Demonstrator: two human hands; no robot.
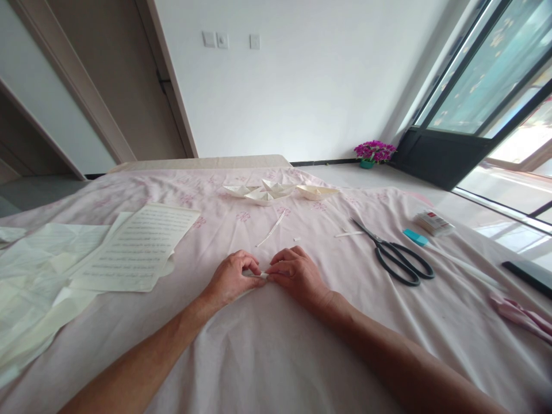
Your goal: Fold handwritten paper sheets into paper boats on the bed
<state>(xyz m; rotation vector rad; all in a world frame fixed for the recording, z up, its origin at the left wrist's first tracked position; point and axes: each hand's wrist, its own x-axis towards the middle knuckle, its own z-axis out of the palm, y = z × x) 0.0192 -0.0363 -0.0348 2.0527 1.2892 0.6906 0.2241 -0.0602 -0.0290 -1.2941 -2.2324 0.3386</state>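
Note:
Both hands meet over the middle of the pink cloth, pinching a small white paper strip point(263, 276) between their fingertips. My left hand point(230, 278) is closed on its left end, thumb and forefinger together. Closed from the other side, my right hand point(298, 275) grips the strip's right end and hides part of it. A thin pale length trails under the left hand. Just beyond the hands lie a narrow loose strip point(271, 230) and a tiny paper scrap point(296, 238). Farther back sit several folded paper boats point(268, 196).
Black-handled scissors point(399, 261) lie to the right, near another paper strip point(349, 234), a blue-ended tool point(415, 237) and a small clear box point(433, 222). Printed sheets point(138, 247) and crumpled paper point(38, 276) spread at left. Pink fabric point(520, 316) rests at the right edge.

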